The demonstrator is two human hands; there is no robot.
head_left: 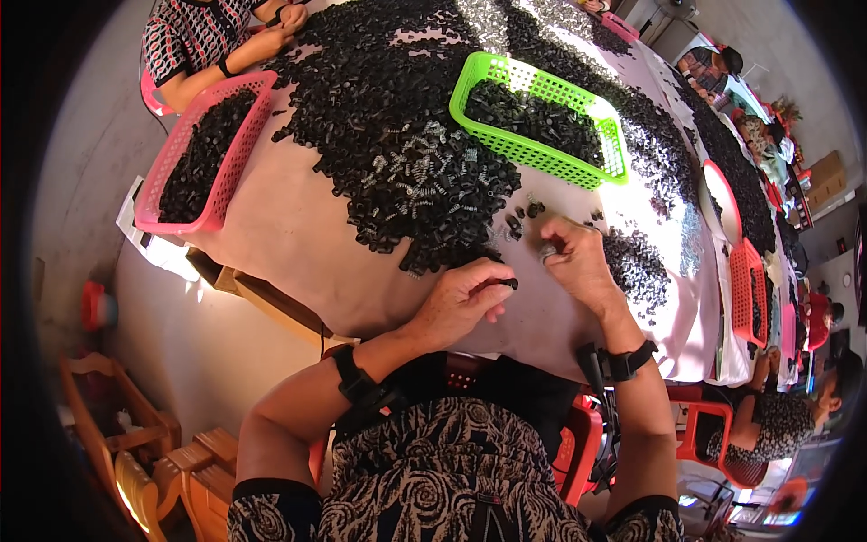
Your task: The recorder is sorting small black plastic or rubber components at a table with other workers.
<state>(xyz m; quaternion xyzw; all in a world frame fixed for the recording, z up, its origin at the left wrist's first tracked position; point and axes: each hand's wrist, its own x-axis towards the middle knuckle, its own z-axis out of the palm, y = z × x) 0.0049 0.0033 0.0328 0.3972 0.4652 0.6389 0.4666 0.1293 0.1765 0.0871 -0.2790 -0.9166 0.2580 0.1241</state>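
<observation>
My left hand (465, 296) pinches a small black part (511, 284) at its fingertips; my right hand (580, 260) curls its fingers together nearby, on what I cannot tell. Beyond lies a black heap (361, 117) topped with metal springs (417, 172); the green basket (533, 156) at its right and pink basket (237, 163) at its left both hold black pieces (533, 117).

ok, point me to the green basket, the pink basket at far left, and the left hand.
Green basket (533, 155): head view, near side wall.
Pink basket (240, 154): head view, right side wall.
Left hand (461, 296): head view, middle of the hand.
</observation>
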